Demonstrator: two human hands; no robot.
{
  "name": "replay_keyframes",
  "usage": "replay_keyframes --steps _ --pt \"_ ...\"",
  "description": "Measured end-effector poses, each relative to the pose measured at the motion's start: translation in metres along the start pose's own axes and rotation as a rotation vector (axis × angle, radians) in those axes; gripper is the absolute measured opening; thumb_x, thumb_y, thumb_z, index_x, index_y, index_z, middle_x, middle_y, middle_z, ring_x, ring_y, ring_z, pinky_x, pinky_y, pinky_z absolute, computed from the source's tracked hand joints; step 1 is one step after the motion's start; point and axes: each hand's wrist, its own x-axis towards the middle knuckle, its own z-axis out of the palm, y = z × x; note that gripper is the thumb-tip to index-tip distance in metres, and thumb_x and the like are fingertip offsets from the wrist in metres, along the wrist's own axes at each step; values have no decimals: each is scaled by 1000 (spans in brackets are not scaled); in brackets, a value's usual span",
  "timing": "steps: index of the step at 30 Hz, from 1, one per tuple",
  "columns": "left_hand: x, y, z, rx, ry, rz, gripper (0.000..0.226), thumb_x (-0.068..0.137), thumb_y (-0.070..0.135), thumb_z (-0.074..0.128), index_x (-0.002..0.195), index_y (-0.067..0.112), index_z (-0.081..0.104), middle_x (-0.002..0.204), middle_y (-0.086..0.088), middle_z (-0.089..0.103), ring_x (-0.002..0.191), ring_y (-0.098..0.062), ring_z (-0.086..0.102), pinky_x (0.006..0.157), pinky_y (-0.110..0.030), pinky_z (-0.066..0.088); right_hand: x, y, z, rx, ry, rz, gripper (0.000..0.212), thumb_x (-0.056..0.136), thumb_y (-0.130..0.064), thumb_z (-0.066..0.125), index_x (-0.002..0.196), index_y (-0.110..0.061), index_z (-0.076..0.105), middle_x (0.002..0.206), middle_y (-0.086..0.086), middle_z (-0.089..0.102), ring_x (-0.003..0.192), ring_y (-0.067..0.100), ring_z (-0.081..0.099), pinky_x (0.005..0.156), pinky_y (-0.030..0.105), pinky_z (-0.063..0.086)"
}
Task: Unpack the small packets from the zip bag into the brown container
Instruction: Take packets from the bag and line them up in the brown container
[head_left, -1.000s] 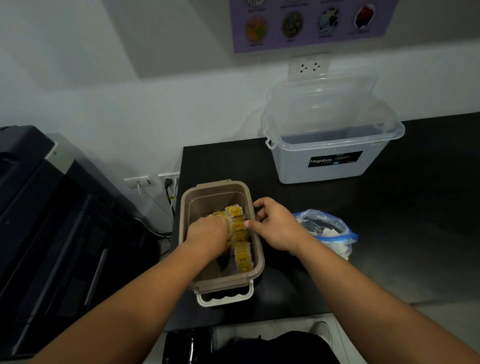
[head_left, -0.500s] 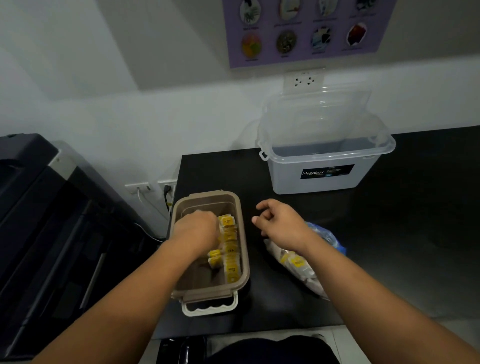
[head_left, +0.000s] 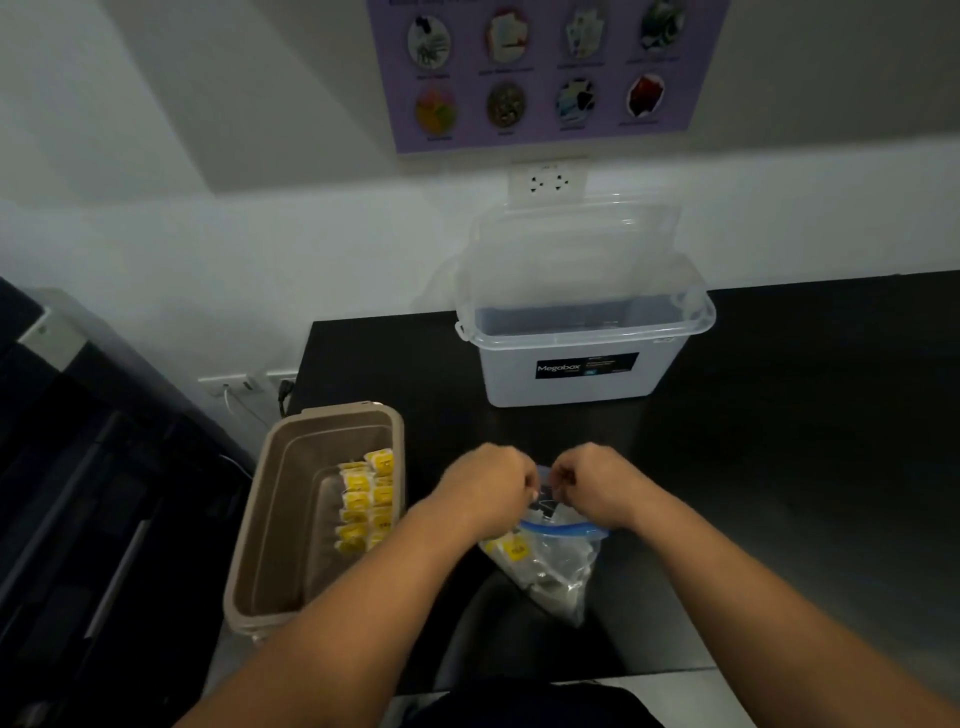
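**Head view.** The left hand (head_left: 488, 486) and the right hand (head_left: 597, 483) are close together above the black table (head_left: 805, 441), knuckles facing each other with a narrow gap between. Each hand has its fingers curled and pinches the far edge of the mouth of the zip bag (head_left: 558, 564).

The zip bag is clear plastic and lies on the table just right of the brown container (head_left: 270, 519), towards the near edge. Its mouth is held open, and the near side of its blue zip strip (head_left: 566, 530) arcs below both wrists. 1 yellow-labelled packet (head_left: 511, 548) shows through the bag's left side. The remaining contents are pale and cannot be told apart.

The brown container stands open at the near left corner of the table. Small packets (head_left: 366, 499) with yellow labels are lined up in 2 rows along its right inner wall.

At the far side of the table stands a clear storage box (head_left: 587, 374) marked "Megabox", its lid (head_left: 576, 244) raised against the white wall. Above the lid are a wall socket (head_left: 548, 179) and a purple poster (head_left: 545, 67). A dark machine (head_left: 78, 493) fills the left of the scene.
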Motion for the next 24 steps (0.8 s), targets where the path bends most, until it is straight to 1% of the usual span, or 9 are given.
replay_keyframes --steps 3,7,9,11,13,15,18,21,24 --pt "25 3 29 59 -138 -55 14 97 23 60 106 26 70 97 0 69 87 -16 67 84 -39 58 4 16 9 -102 -59 32 7 95 -21 64 92 -24 70 95 -1 70 86 15 69 84 36 60" --pt "36 -3 47 61 -262 -54 24 100 26 55 119 23 70 113 -6 69 101 -25 65 94 -43 54 2 27 8 -151 -184 -65 17 90 -34 57 78 -24 65 84 -1 68 84 22 68 76 37 55" --pt "37 -5 48 50 -265 -68 30 103 38 49 123 26 68 118 -6 67 105 -25 64 95 -41 52 -3 31 2 -150 -272 -121 28 84 -52 61 86 -25 67 88 -3 66 88 20 64 77 35 48" --pt "38 -6 46 62 -290 -73 37 105 45 43 125 25 66 118 -6 66 106 -25 63 93 -38 50 -7 33 1 -242 -322 -162 50 73 -68 70 106 -30 65 103 -4 64 101 19 54 88 39 41" --pt "38 -4 41 73 -318 -74 41 106 48 40 125 23 66 117 -6 66 106 -24 62 93 -38 50 -10 35 10 -377 -272 -216 66 66 -68 76 120 -35 59 116 -6 59 108 18 44 98 42 35" --pt "39 -3 36 111 -316 -69 43 105 50 39 122 23 67 116 -6 67 105 -24 61 94 -40 50 -9 37 23 -457 -178 -258 69 68 -60 79 128 -32 56 123 -6 57 113 19 43 102 43 34" --pt "39 -2 31 167 -282 -62 42 104 49 41 113 20 70 110 -4 68 102 -23 61 91 -41 51 -4 41 33 -496 -34 -312 58 77 -49 75 127 -25 58 129 -2 56 119 21 44 103 43 35" --pt "36 -4 31 183 -190 -61 32 101 42 49 100 20 73 102 -1 70 99 -21 63 88 -41 53 1 48 36 -500 94 -364 43 85 -35 68 126 -21 63 136 -1 52 127 22 43 104 42 32" --pt "33 -6 36 168 -120 -81 23 94 41 58 94 27 76 94 6 72 94 -17 66 86 -41 56 3 52 39 -498 258 -451 32 82 -26 74 113 -19 72 124 1 59 125 24 50 104 42 38"
